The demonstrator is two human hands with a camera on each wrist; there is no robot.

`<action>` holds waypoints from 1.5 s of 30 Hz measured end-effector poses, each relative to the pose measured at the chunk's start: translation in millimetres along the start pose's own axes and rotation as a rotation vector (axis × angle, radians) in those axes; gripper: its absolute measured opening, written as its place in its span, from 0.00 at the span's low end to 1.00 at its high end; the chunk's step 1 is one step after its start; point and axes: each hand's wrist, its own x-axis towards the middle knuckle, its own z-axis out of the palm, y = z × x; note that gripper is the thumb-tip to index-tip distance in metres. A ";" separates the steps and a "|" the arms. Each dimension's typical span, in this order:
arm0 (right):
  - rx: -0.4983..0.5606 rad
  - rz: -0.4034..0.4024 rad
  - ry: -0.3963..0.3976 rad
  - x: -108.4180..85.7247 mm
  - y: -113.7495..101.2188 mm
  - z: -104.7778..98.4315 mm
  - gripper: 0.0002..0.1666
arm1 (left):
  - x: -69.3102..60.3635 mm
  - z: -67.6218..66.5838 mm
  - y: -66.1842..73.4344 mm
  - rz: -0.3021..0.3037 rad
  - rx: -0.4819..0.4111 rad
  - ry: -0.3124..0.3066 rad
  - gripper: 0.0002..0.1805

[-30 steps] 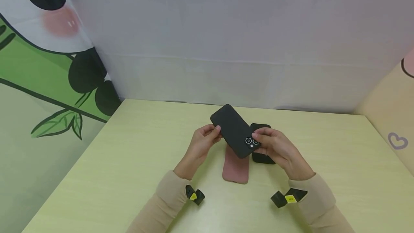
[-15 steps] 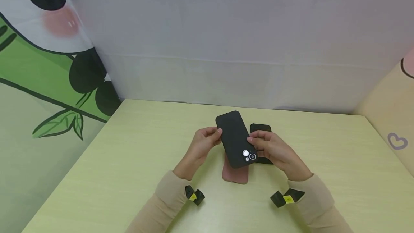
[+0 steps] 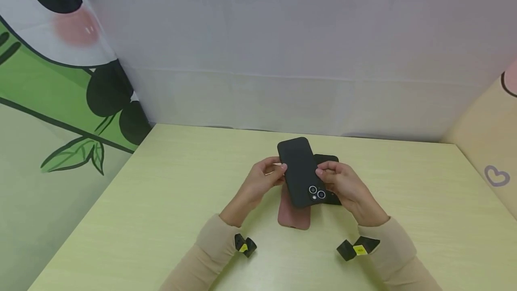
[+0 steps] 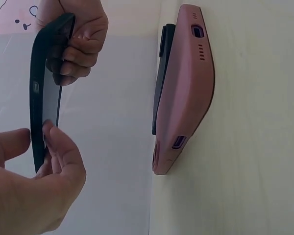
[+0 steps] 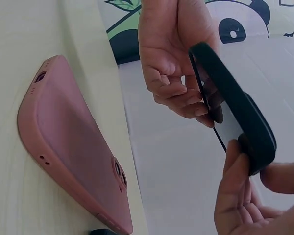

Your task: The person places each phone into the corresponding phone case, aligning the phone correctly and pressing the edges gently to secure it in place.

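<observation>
Both hands hold a phone in a black case (image 3: pixel 298 169) above the table, its back with the camera lenses facing up in the head view. The left hand (image 3: pixel 258 184) pinches its left edge between thumb and fingers; the right hand (image 3: pixel 350 188) pinches the right edge near the camera end. A glossy screen reflecting fingers shows on the phone's underside (image 4: pixel 51 98) in the left wrist view. Below lies a pink phone case (image 3: pixel 294 217), partly covered by the held phone; whether a phone is inside I cannot tell. A second black phone or case (image 3: pixel 328 158) lies beside it, partly hidden.
The pale wooden table (image 3: pixel 161 219) runs back to a grey-white cloth wall (image 3: pixel 258 57). A panda-and-leaf print (image 3: pixel 68 80) covers the left wall. Small black devices with yellow labels (image 3: pixel 361 249) are worn at both wrists.
The held phone has turned from a steep slant to nearly lengthwise, its camera end swinging toward the person. It has then shifted slightly right with both hands. The things on the table stay put.
</observation>
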 end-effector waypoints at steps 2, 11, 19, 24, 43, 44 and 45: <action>0.017 0.003 0.028 0.5 0.5 -1.2 0.13 | 0.3 1.6 -2.2 -0.017 0.037 -0.075 0.17; 0.099 0.020 0.120 1.9 3.5 -11.6 0.15 | -4.1 15.5 -6.7 -0.031 0.082 -0.289 0.19; 0.078 -0.005 0.050 7.8 7.1 -15.1 0.08 | -5.4 21.4 -6.3 -0.017 0.094 -0.229 0.18; 0.026 0.000 -0.001 11.2 8.1 -19.0 0.12 | -3.1 18.5 -5.4 -0.032 0.137 -0.210 0.19; 0.100 -0.034 0.065 30.3 8.3 -45.8 0.07 | 6.8 12.9 0.4 -0.034 0.311 -0.349 0.14; 0.108 -0.033 0.071 30.7 8.3 -46.7 0.07 | 7.1 12.3 0.8 -0.041 0.324 -0.352 0.14; 0.116 -0.033 0.075 31.1 8.4 -47.6 0.07 | 7.5 12.0 1.3 -0.047 0.334 -0.357 0.15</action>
